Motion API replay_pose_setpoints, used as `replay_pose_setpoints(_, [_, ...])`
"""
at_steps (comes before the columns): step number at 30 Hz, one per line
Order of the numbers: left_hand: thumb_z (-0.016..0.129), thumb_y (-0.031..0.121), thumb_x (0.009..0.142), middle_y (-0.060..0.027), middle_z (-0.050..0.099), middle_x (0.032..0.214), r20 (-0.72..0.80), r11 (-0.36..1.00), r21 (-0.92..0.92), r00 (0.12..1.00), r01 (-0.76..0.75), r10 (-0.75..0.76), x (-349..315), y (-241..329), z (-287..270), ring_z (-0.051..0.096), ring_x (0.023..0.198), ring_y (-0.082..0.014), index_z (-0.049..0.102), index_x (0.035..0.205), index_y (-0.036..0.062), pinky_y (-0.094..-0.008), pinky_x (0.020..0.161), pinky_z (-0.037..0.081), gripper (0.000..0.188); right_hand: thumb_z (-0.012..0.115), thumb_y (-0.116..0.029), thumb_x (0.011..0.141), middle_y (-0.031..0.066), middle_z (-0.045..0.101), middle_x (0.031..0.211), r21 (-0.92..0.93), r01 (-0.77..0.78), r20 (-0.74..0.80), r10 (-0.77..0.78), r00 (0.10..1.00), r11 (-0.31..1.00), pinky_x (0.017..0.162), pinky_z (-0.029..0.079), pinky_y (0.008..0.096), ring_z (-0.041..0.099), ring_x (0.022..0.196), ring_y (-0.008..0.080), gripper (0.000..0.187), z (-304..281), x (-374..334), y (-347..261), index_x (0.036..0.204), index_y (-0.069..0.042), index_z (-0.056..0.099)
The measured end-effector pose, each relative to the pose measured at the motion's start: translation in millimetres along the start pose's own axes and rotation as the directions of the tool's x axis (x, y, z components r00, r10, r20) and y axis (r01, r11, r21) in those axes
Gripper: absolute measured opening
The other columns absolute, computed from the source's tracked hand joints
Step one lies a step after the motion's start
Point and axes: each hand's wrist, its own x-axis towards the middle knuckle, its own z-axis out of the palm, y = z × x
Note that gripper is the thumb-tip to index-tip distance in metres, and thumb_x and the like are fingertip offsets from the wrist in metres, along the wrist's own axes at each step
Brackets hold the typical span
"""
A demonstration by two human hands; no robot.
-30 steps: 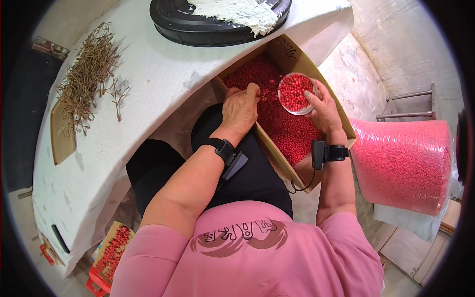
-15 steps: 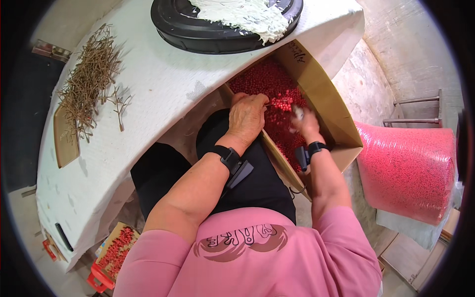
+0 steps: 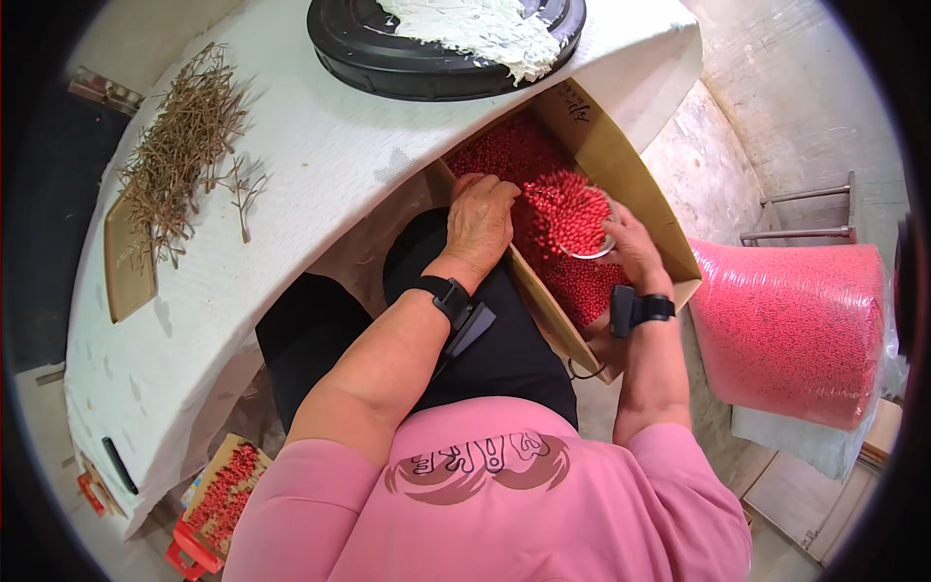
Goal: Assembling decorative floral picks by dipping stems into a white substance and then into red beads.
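Observation:
A long cardboard box (image 3: 628, 160) stands by my right leg, beside the table, with many small red berry-like beads (image 3: 506, 150) inside. My right hand (image 3: 636, 250) grips a round, pale-rimmed cup (image 3: 593, 255), tilted above the box and heaped with the same red beads. Its walls are mostly hidden by the heap and my fingers. My left hand (image 3: 481, 221) is closed over the box's near side wall, fingers curled inward; their tips are partly hidden.
Dry brown twigs (image 3: 184, 136) lie on the white-covered table (image 3: 320, 165), with a black round lid (image 3: 436, 73) bearing white paste behind. A large clear bag of red beads (image 3: 790, 330) stands at right. A red-handled tray with red pieces (image 3: 228, 495) sits low left.
My right hand has risen out of the bead pile and turned, bringing up the cup heaped with beads. My left hand stays nearly in place on the box wall.

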Motion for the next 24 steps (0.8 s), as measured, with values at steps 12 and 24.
replay_pose_setpoints(12, [0.068, 0.004, 0.077, -0.0108, 0.064, 0.079, 0.032, 0.999, 0.032, 0.999, -0.012, 0.011, -7.4, -1.9, -5.2, 0.062, 0.082, -0.0345, 0.068, 0.084, 0.0082, -0.0412, 0.086, 0.048, 0.008, 0.072, -0.024, 0.086, 0.0105, 0.062, 0.11, -0.466, 0.449, -0.255, -0.602, 0.757, 0.762, 0.071, 0.057, 0.0337, 0.064, 0.089, 0.0194, 0.056, 39.9, -18.5, -60.0, 0.135, -0.009, 0.051])
replay_pose_setpoints(24, [0.069, 0.014, 0.083, -0.0127, 0.065, 0.078, 0.034, 0.995, 0.096, 0.999, 0.01, -0.013, -3.5, 2.1, -8.3, 0.061, 0.079, -0.0353, 0.064, 0.085, 0.0076, -0.0429, 0.083, 0.047, 0.008, 0.075, -0.038, 0.08, 0.0181, 0.06, 0.107, -0.838, 0.24, -0.227, -0.713, 0.663, 0.49, 0.084, 0.051, 0.0421, 0.061, 0.095, 0.0325, 0.057, 39.5, -11.9, -23.4, 0.128, -0.014, 0.056])
